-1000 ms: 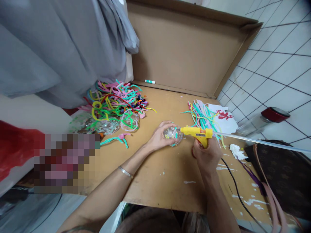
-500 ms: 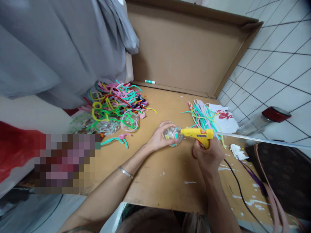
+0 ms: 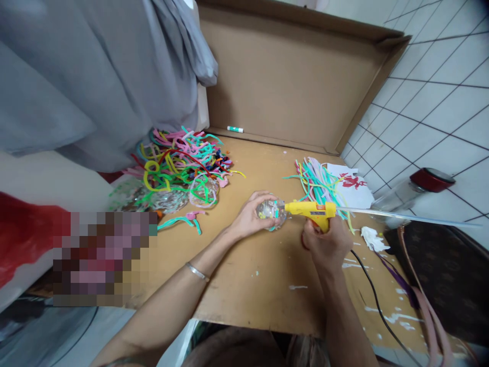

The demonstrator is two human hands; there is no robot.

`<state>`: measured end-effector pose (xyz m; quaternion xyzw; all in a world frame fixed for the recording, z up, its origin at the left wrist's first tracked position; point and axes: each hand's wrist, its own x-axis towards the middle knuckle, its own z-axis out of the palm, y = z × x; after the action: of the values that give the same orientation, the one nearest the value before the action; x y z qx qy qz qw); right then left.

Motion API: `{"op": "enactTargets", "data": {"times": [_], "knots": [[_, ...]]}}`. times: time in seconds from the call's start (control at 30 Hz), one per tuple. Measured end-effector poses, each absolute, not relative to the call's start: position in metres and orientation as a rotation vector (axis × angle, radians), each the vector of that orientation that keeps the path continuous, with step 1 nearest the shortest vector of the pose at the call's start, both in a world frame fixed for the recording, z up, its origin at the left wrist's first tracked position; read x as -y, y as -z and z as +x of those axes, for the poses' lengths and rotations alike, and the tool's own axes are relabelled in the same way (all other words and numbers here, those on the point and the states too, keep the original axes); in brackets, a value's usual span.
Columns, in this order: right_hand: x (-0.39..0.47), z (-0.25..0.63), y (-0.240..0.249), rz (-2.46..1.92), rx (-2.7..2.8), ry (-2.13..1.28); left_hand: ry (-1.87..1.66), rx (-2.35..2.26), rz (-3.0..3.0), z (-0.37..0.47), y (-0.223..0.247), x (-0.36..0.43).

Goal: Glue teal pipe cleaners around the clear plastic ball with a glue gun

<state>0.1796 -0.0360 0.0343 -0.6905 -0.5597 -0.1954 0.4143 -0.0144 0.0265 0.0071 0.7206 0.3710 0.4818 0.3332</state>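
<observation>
My left hand (image 3: 252, 215) is closed round a small clear plastic piece (image 3: 272, 214), which looks like a bottle base, with turquoise and yellow bits on it. In my right hand (image 3: 328, 242) is a yellow glue gun (image 3: 311, 208), its nozzle pointing left and meeting the clear piece's right side. Whether the tip touches cannot be made out. A long clear glue stick (image 3: 405, 216) sticks out of the gun's back. Just beyond the gun lies a bundle of pipe cleaners (image 3: 319, 178) in turquoise, pink and yellow.
A tangled heap of coloured pipe cleaners (image 3: 179, 158) and clear plastic pieces (image 3: 170, 200) lies at left. A cardboard panel (image 3: 298, 76) stands behind. At right are a red-lidded bottle (image 3: 431, 179), a crumpled tissue (image 3: 373, 238), a dark bag (image 3: 446, 280) and a black cord (image 3: 376, 295).
The glue stick's far end has swung slightly in view. Both hands, the clear piece and the glue gun stay nearly where they were.
</observation>
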Motion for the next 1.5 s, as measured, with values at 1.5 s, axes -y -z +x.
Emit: {"op": "enactTargets", "data": {"times": [1.5], "knots": [[0.045,0.179,-0.056,-1.567,1.814,-0.101,-1.238,-1.032,1.867,-0.017,-0.008,-0.03]]}}
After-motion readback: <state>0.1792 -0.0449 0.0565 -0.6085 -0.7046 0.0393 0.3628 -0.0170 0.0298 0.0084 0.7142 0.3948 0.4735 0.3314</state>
